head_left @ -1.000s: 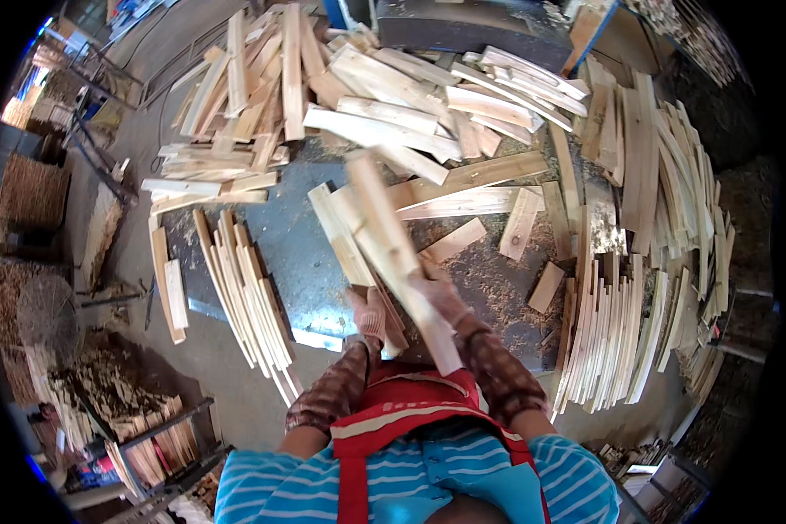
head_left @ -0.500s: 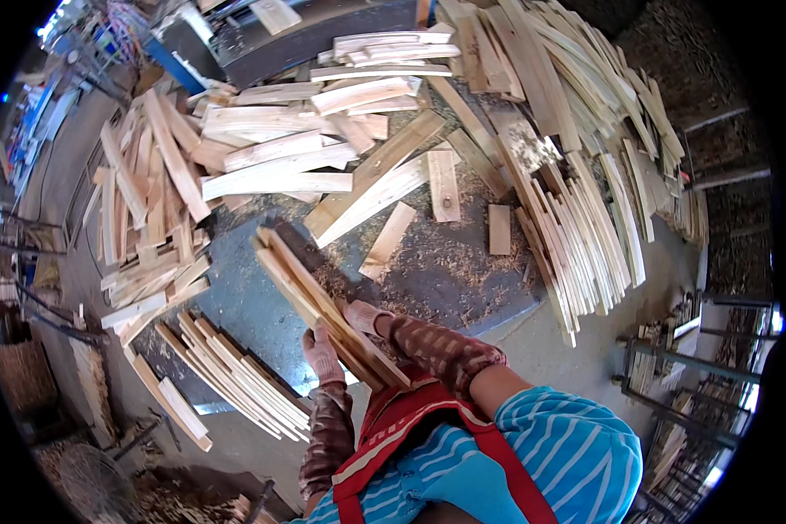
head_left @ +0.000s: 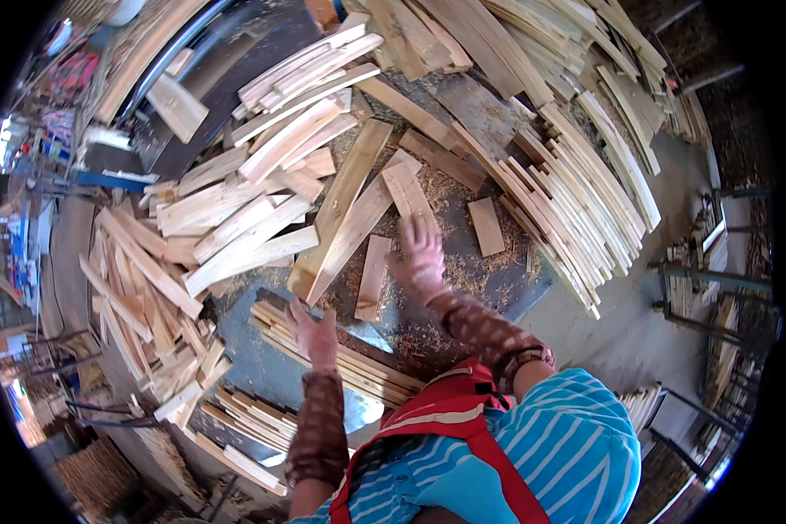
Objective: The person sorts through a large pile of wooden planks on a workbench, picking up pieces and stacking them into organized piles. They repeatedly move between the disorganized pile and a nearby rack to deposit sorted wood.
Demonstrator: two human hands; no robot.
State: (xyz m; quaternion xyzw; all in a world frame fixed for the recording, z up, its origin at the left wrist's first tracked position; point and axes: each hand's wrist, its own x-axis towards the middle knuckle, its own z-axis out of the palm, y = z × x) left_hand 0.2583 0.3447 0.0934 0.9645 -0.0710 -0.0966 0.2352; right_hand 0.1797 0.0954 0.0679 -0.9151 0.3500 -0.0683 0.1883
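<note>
My left hand (head_left: 313, 334), in a pale pinkish glove, is over the table with its fingers apart. It holds nothing and its fingertips are close to the near end of a long board (head_left: 351, 196). Beneath that wrist lies a bundle of narrow wooden strips (head_left: 371, 371), resting along the table's near edge. My right hand (head_left: 423, 262), gloved alike and slightly blurred, is spread at the near end of a short board (head_left: 406, 190); whether it touches the wood I cannot tell. Left of this hand lies another short wood piece (head_left: 373, 278).
A jumbled pile of boards (head_left: 253, 223) covers the table's left and far side. Long strips (head_left: 576, 205) are stacked along the right. A small wood block (head_left: 486, 227) lies on the dark, sawdust-strewn table (head_left: 450, 301). More strips (head_left: 255, 415) sit at the near left.
Both my hands have let go of the bundle of strips, which now lies on the table's near edge. The hands have moved farther forward, the right toward the short board. The view has turned.
</note>
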